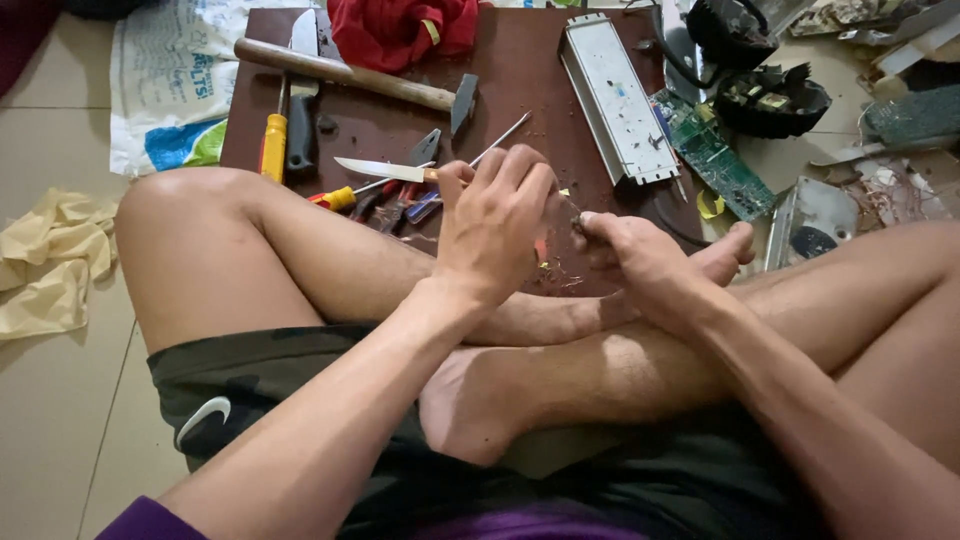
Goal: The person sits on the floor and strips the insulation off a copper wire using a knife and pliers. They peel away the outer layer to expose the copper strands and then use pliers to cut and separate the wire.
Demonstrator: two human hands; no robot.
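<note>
Soft, even indoor light — moderately bright, with no hard shadows. The hands (560, 235) are slightly motion-blurred, while the knife (385, 170) just beyond them is sharp. A pale sheen lies on the metal casing (617, 95) farther out; the corners look stretched and softer.

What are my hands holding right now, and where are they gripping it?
The left hand grips a knife by its handle. The right hand pinches something tiny; what it is cannot be told.
</note>
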